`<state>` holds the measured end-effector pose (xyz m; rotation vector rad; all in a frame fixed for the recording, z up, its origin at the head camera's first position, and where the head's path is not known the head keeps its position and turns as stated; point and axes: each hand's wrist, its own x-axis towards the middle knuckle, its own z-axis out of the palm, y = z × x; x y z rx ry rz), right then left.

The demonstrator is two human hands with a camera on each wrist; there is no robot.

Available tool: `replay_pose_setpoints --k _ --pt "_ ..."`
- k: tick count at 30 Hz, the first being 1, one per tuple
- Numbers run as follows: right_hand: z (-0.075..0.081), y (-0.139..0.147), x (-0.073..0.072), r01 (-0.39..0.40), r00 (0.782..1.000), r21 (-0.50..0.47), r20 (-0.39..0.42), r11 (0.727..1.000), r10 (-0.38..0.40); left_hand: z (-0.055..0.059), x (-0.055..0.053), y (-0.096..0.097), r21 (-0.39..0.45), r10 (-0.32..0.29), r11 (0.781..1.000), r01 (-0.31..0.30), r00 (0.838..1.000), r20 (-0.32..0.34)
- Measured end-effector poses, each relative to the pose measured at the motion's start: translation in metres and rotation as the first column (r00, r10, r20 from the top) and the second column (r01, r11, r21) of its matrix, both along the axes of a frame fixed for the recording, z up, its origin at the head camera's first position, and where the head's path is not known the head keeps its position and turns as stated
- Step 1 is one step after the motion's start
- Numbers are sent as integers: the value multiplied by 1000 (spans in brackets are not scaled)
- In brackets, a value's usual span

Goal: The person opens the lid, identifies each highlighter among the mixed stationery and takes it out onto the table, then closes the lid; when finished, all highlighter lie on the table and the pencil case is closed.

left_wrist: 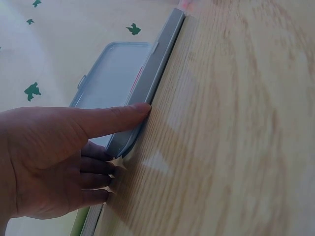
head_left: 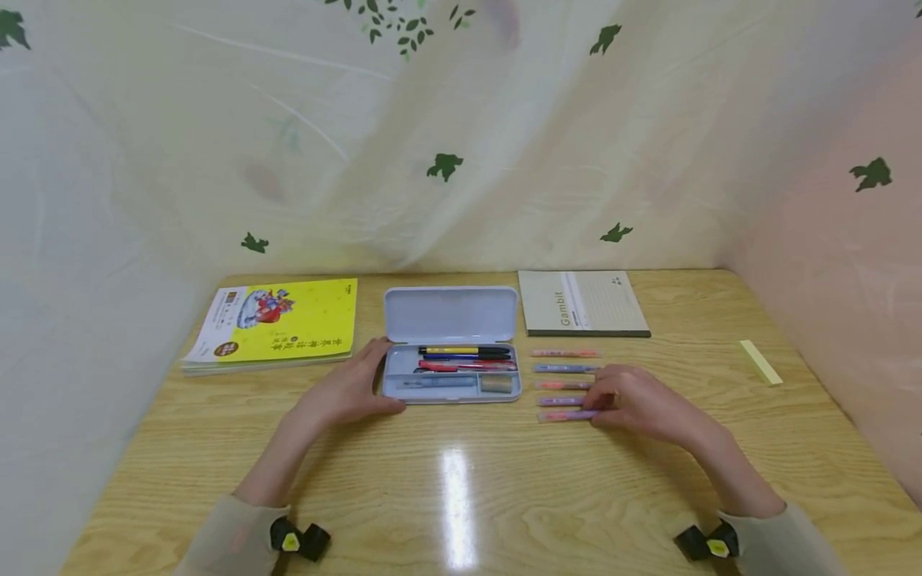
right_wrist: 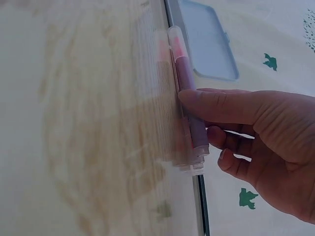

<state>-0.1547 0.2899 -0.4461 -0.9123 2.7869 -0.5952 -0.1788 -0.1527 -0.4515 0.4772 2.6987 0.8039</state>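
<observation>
A pale blue pencil case (head_left: 451,317) lies with its lid up in the middle of the table. Inside are a yellow-and-black pen (head_left: 461,350), red pens (head_left: 468,366) and a beige eraser (head_left: 496,385). My left hand (head_left: 344,392) holds the case's left end, thumb along the front wall, fingers by the side. To the right of the case, several highlighters lie in a column, one above another. My right hand (head_left: 637,406) pinches the nearest, a purple highlighter with a pink end (right_wrist: 185,73), near its right end. Its fingers partly cover the neighbouring highlighters.
A yellow book (head_left: 317,316) on a stack stands at the back left, close to my left hand. A grey notebook (head_left: 605,300) lies behind the highlighters. Far right is a pale yellow strip (head_left: 759,363). Patterned curtain cloth (head_left: 504,208) borders the wooden table (head_left: 547,496).
</observation>
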Motion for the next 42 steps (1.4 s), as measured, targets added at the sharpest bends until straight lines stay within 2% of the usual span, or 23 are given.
replay_pose_setpoints --k 33,42 --pt "-1 0 0 -1 1000 1 11 1000 1 1 1 1 6 -7 1000 7 1000 2" --pt "2 1 1 25 999 -6 23 1000 -25 1 1 1 2 -9 1000 9 1000 -12"
